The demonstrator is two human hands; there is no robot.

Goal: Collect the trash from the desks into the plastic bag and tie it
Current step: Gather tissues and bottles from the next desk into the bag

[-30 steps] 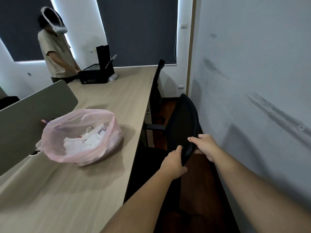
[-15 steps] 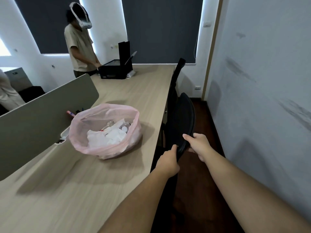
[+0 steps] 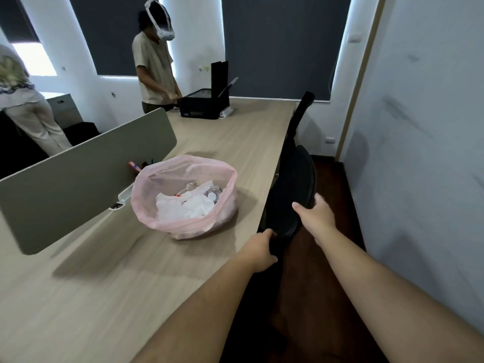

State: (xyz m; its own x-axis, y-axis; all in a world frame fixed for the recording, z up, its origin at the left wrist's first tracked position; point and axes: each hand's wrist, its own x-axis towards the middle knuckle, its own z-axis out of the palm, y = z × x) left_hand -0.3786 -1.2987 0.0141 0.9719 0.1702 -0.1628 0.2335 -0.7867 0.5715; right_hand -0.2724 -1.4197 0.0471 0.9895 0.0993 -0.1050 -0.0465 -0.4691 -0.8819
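Head view: over the last second the black chair (image 3: 290, 197) has swung in against the bench (image 3: 110, 297) edge, with both hands clamped on its backrest throughout, left hand (image 3: 258, 251) low, right hand (image 3: 315, 216) near the top, fingers curled over the rim. The pink plastic bag (image 3: 184, 197) sits open on the bench, holding white trash (image 3: 187, 205) and untied; tying likely comes next.

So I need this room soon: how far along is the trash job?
Partly done. The pink plastic bag sits open on the desk, already holding white paper scraps and a clear bottle. In hand: the left hand and right hand both grip a black chair back, not the bag. Left: tying the bag, whose mouth is still open.
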